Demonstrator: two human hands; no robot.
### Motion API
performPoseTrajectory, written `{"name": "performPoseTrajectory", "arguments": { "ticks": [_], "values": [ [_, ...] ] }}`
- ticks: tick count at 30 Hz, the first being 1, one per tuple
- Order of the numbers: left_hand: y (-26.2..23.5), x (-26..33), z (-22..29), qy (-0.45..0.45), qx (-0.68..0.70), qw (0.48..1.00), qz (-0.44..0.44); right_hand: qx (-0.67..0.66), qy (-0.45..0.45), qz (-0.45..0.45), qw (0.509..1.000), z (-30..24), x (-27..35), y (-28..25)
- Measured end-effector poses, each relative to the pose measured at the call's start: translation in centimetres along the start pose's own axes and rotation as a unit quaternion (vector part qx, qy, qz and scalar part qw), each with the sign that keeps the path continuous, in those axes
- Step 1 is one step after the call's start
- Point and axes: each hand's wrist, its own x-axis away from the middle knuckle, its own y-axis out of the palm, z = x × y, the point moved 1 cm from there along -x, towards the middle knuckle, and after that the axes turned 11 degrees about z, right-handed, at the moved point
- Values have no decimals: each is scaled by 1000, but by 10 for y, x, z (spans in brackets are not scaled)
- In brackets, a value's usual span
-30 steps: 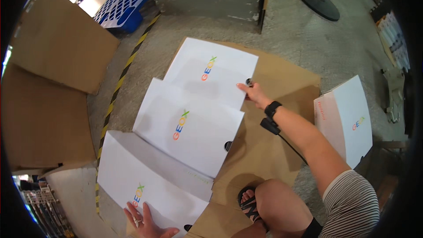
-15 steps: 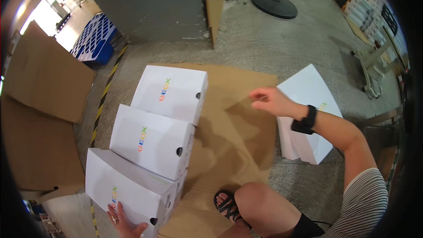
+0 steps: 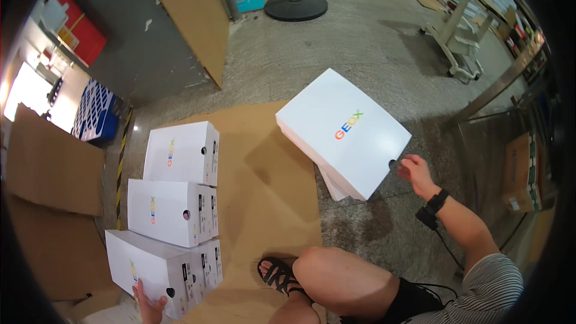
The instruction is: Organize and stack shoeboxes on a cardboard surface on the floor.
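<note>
My left hand (image 3: 147, 303) lies with spread fingers on the nearest white shoebox (image 3: 147, 267), at the lower left. Behind it, a middle white shoebox (image 3: 168, 210) and a far white shoebox (image 3: 174, 153) continue the row; more boxes sit beneath or beside them. To the right, a larger-looking white shoebox (image 3: 342, 126) lies askew on top of another white box (image 3: 331, 183), mostly hidden. My right hand (image 3: 415, 175), a dark band on its wrist, is at the near right corner of that top box, close to its round finger hole. Its fingers are slightly bent and apart, gripping nothing.
A flat cardboard sheet (image 3: 264, 162) covers the floor between the boxes. Upright cardboard (image 3: 54, 174) stands at left, with a blue pallet (image 3: 96, 111) behind. A round black stand base (image 3: 296, 7), a wheeled trolley (image 3: 453, 42) and a metal-legged frame (image 3: 498, 93) stand farther off.
The view has swung right. My right hand has moved from above the cardboard to the right box's near right corner. My left hand stays on the nearest left shoebox.
</note>
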Motion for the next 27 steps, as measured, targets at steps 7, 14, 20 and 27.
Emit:
{"name": "performPoseTrajectory", "arguments": {
  "ticks": [7, 14, 20, 27],
  "values": [
    [-4, 19, 19, -68, 27, 995, -72, -31, 104, -110, 988, 1, -4, 8],
    [12, 13, 5, -61, 54, 995, -56, 6, 105, -192, 976, 4, -28, 39],
    [26, 10, -23, -16, 191, 981, -26, 69, 136, -238, 959, -105, -25, 100],
    [0, 13, 1, -43, 114, 992, -32, 124, 91, -255, 955, -142, 12, 144]
  ]
}}
